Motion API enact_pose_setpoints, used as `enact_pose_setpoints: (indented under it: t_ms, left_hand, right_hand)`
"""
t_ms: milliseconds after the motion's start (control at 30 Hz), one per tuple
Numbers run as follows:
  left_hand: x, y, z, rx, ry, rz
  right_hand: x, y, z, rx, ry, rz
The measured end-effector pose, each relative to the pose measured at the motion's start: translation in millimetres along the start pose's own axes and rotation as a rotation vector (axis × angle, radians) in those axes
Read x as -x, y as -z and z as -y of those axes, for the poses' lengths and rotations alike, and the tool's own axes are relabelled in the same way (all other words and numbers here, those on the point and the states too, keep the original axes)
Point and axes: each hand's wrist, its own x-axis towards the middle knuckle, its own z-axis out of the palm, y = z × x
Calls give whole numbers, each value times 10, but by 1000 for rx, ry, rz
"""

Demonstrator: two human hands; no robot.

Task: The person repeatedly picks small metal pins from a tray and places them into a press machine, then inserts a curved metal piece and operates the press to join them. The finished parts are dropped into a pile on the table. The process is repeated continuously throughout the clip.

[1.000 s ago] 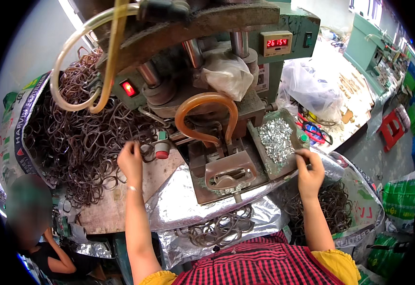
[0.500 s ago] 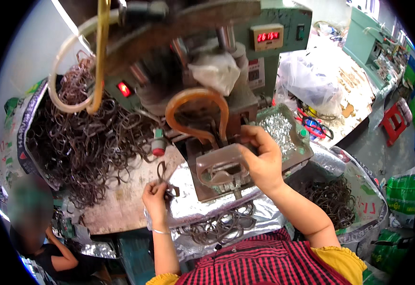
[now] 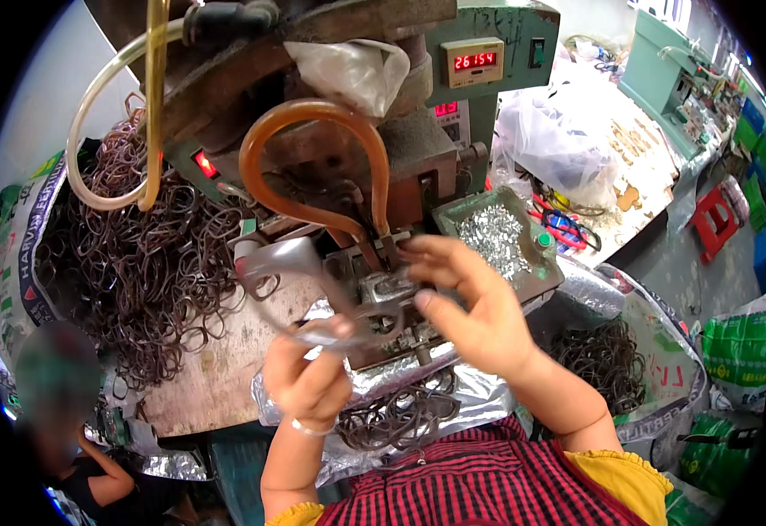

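From the head view, my left hand (image 3: 308, 377) sits low in front of the press, its fingers (image 3: 334, 331) pinched together on a thin dark wire ring (image 3: 326, 326) that I am holding up toward the metal fixture (image 3: 381, 298). My right hand (image 3: 475, 311) reaches over that fixture from the right, fingers spread apart, thumb and forefinger tips touching the fixture's top; I think they carry nothing, though the small parts there blur together. The ring is in my left pinch, just left of the fixture and clear of the table (image 3: 216, 386).

To do this well, I judge I should keep the ring flat and level as it goes onto the fixture, steady it with the right fingertips, and pull both hands clear of the press head (image 3: 313, 105) above.

My left forearm rises nearly straight from the lower edge, wrist bent back, palm toward me. My right forearm comes in slanting from the lower right, wrist cocked left, palm down. The tray of silver clips (image 3: 492, 232) lies just behind my right hand, and a heap of dark rings (image 3: 146, 263) lies well to the left.
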Motion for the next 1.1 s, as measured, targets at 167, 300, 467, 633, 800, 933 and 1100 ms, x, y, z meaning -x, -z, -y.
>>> enact_pose_setpoints:
  t_ms: [167, 300, 467, 633, 800, 933, 1100]
  left_hand:
    - [-78, -316, 95, 27, -199, 49]
    - [-42, -343, 143, 35, -234, 87]
    - [-2, -386, 203, 86, -254, 72]
    - [59, -401, 161, 96, -172, 69]
    - [444, -85, 37, -49, -15, 38]
    - [905, 444, 465, -354, 353, -132]
    - [601, 942, 1334, -526, 563, -144]
  right_hand:
    - [-302, 784, -637, 1324, 109, -238]
    - [-234, 1008, -872, 1311, 172, -339]
    - [-201, 1027, -983, 1203, 279, -398]
    - [-468, 942, -962, 1426, 442, 6]
    - [-512, 1006, -893, 1165, 414, -167]
    - [21, 1150, -868, 236, 29, -565]
    - [-232, 863, -992, 86, -53, -538]
